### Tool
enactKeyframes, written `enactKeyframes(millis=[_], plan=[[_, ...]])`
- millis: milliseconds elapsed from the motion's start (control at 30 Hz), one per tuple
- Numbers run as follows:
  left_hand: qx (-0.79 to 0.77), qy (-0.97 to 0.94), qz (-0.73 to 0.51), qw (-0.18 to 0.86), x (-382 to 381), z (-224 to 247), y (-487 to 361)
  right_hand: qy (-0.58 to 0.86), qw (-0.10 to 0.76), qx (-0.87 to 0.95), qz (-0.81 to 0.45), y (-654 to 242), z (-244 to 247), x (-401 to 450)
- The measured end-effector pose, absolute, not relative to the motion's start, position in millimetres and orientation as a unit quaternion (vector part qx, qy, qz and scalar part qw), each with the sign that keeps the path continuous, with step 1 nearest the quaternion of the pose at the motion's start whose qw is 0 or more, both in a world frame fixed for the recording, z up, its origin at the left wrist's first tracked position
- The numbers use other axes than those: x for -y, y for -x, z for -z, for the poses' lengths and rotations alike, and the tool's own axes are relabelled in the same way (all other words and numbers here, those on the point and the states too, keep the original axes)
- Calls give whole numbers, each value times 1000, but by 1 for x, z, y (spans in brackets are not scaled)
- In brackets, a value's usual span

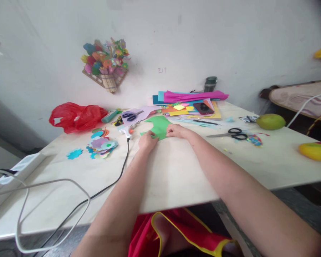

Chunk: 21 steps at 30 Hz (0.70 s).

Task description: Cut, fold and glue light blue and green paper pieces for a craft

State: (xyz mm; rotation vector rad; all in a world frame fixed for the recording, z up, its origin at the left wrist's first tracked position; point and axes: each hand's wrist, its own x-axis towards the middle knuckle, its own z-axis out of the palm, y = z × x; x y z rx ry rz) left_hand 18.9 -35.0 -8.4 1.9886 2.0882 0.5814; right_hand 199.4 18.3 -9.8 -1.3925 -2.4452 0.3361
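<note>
A green sheet of paper [159, 125] with curved cut-outs along its left side lies on the white table. My left hand [148, 140] is closed at its lower left edge, with the fingertips on the paper. At the right edge, my right hand [177, 131] pinches the same sheet between thumb and fingers. Just left of the sheet is a white glue gun [127, 132] with a black cord. Black-handled scissors [230, 134] lie to the right of my right hand. A stack of cut paper flowers [101, 145] rests to the left.
Behind the sheet are coloured papers [192, 96], a phone [203, 108] and purple scissors [132, 115]. A red plastic bag [76, 117] sits at the back left, a power strip [24, 163] at the left edge. Two mangoes, one green [270, 121], one yellow [315, 151], are at right.
</note>
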Motion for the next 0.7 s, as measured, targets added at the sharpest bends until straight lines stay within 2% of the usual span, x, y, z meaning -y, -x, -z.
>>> enactKeyframes(millis=[267,533,700], plan=[[-743,-637,-191,72,33,11,-32,543,77,829,-110,-190,-8,-7],[-759,-623,-178,61,32,11,-40,546,109,814,-168,-205,5,-20],[-762,-622,-172,56,33,9,-41,555,132,806,-158,-220,12,-27]])
